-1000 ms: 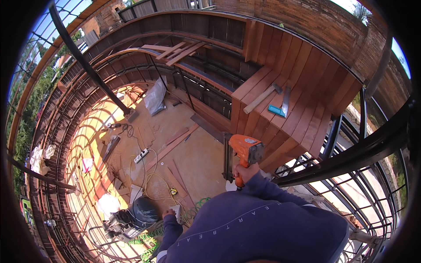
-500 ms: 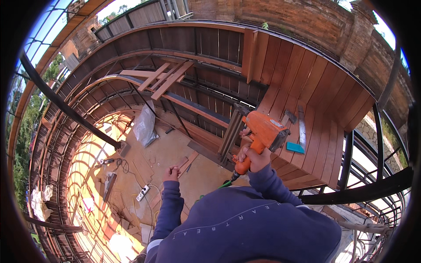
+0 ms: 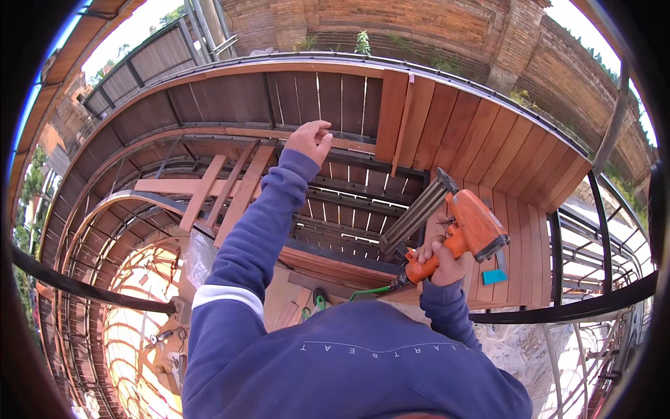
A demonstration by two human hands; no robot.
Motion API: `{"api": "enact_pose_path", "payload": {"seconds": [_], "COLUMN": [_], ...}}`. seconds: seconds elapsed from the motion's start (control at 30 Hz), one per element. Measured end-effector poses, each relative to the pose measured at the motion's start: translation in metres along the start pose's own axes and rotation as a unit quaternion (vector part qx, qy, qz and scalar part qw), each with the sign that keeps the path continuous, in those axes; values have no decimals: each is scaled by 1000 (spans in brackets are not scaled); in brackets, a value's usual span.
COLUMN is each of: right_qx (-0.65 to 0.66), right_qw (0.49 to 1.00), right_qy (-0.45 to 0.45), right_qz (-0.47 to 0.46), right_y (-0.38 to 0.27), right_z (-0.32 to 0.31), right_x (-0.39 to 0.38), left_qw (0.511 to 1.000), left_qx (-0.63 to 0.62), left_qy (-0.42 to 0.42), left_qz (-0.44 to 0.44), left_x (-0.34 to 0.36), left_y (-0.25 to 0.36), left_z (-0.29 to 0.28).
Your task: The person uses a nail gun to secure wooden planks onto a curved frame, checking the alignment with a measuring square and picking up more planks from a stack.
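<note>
An orange nail gun is gripped by its handle in my right hand. Its long dark magazine slants over the bench frame, and a green air hose joins the handle's lower end. My left hand reaches out empty over the back rail, its thumb and fingers apart. To its right, reddish-brown wood boards clad the curved backrest. A narrow board on edge stands out from them. The gun's nose is close to the clad backrest; whether it touches cannot be seen.
Loose wood strips lie across the bench frame at left. A turquoise block rests on the slatted seat at right. Black steel bars cross on both sides. A clear plastic bag and a brick wall are also in view.
My left hand has gone from low over the floor up and forward to the back rail. The nail gun, still in my right hand, appears farther right and lower as the view shifted.
</note>
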State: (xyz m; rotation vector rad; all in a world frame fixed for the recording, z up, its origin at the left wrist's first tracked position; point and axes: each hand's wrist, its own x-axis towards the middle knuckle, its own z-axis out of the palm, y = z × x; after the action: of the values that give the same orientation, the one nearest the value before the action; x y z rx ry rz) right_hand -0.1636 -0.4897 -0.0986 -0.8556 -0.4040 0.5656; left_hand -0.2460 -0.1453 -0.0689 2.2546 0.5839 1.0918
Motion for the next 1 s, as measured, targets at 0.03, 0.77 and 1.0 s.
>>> {"api": "enact_pose_path", "payload": {"seconds": [0.03,0.77,1.0], "right_qx": [-8,-142,-140], "right_qw": [1000,970,967], "right_qy": [17,185,203], "right_qz": [-21,-70,-57], "right_y": [8,103,119], "right_z": [10,102,93], "right_x": [6,77,93], "left_qw": [997,881,876], "left_qx": [45,151,171], "left_qy": [-29,-142,-121], "left_qz": [51,426,434], "left_x": [39,243,238], "left_y": [3,-51,-50], "left_z": [8,127,130]}}
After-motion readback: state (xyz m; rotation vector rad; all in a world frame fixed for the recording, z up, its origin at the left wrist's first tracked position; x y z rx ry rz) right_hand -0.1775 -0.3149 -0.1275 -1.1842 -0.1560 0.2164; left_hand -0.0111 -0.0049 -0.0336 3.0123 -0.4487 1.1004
